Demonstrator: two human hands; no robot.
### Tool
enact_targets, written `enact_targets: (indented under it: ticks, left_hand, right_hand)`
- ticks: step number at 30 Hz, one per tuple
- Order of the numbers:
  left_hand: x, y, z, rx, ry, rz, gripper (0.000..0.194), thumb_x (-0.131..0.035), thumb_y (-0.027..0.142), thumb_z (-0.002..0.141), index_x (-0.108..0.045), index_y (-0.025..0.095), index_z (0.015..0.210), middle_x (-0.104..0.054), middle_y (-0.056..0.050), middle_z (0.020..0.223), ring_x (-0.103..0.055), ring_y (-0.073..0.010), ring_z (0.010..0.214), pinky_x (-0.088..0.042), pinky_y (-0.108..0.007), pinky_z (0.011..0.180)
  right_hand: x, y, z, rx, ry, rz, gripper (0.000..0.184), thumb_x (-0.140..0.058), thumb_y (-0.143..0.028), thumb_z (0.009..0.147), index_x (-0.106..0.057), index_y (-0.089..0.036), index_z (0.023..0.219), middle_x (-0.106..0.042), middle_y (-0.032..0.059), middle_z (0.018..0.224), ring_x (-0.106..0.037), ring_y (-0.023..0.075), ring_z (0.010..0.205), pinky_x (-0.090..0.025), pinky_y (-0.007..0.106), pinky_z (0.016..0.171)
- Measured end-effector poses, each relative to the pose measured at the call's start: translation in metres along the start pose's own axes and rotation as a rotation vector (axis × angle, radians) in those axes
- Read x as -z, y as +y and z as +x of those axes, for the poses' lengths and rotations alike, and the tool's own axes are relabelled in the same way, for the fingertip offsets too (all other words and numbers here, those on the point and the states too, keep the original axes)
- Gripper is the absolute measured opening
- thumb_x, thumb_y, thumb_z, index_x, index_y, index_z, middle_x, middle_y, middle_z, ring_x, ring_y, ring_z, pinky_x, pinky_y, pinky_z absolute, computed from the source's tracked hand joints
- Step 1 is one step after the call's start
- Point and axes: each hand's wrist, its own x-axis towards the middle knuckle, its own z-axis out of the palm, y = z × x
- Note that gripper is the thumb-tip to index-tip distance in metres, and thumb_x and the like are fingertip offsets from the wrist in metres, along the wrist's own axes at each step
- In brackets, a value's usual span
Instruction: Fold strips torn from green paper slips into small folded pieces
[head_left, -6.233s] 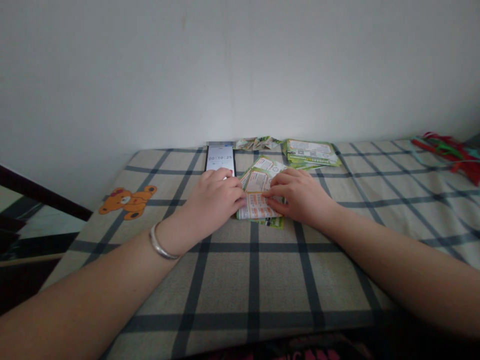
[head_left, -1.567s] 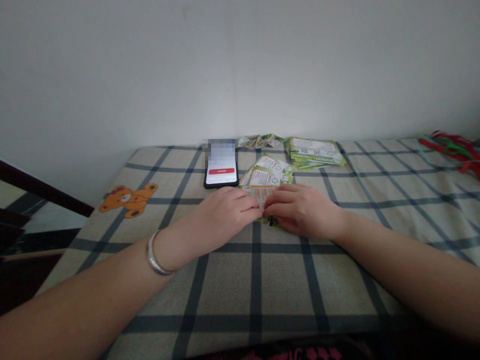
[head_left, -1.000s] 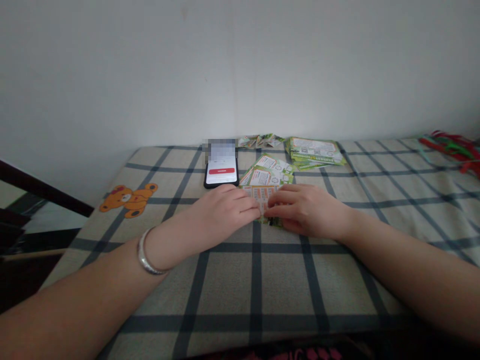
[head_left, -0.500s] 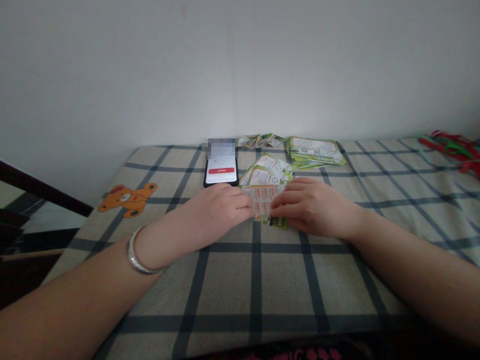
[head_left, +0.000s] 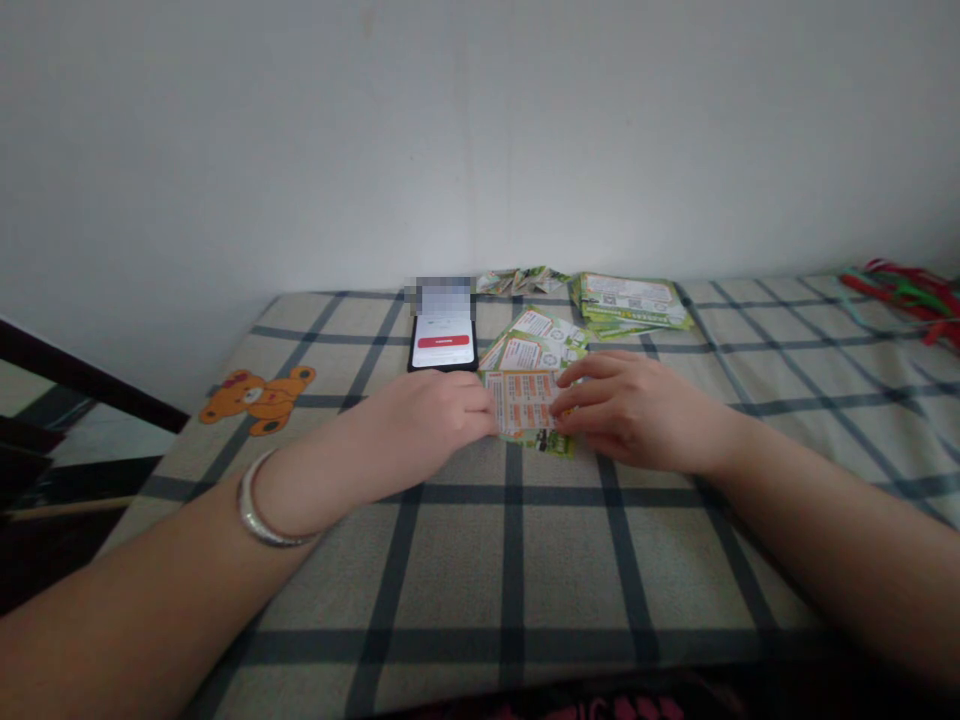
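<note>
A green-edged scratch card (head_left: 525, 402) with a printed orange and white grid lies flat on the tablecloth between my hands. My left hand (head_left: 431, 415), a silver bangle on its wrist, has its fingers closed on the card's left edge; its thumb is hidden. Across the right edge, my right hand (head_left: 637, 410) rests fingertips on the card, its fingers bent and a little apart. Just beyond lie overlapping green and white cards (head_left: 536, 340). A phone (head_left: 444, 345) with a lit screen and a red button bar lies past my left hand.
A stack of similar cards (head_left: 634, 300) stands by the wall, beside a row of crumpled or folded ones (head_left: 523, 281). On the left is a bear figure (head_left: 259, 400). Red and green strips (head_left: 911, 300) lie at the far right. The checked tablecloth (head_left: 465, 560) reaches the wall (head_left: 480, 140).
My left hand has drawn slightly left along the card, and my right fingers have shifted right and spread, uncovering more of the grid. The phone and the other cards have not moved.
</note>
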Motion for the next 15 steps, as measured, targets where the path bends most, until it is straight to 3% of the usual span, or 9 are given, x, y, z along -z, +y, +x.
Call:
enact_targets:
  ticks: [10,15]
  left_hand:
    - [0.0043,-0.0003,0.0003,0.02,0.023,-0.095,0.029,-0.051,0.006,0.09,-0.07,0.023,0.104,-0.069,-0.001,0.108,-0.061,-0.0174,0.099,-0.051,-0.033,0.087]
    - [0.0048,-0.004,0.0005,0.016,0.049,-0.082,0.027,-0.052,0.01,0.089,-0.071,0.027,0.1,-0.07,0.003,0.107,-0.059,-0.02,0.103,-0.044,-0.041,0.097]
  right_hand:
    - [0.006,-0.0015,-0.0019,-0.061,-0.025,0.057,0.023,-0.05,-0.012,0.086,-0.071,-0.022,0.09,-0.067,0.003,0.089,-0.057,0.0171,0.087,-0.042,0.031,0.072]
    - [0.0062,0.0006,-0.0052,-0.055,0.021,0.055,0.027,-0.05,-0.009,0.08,-0.071,-0.023,0.088,-0.067,0.0006,0.086,-0.058,0.0153,0.083,-0.042,0.029,0.069]
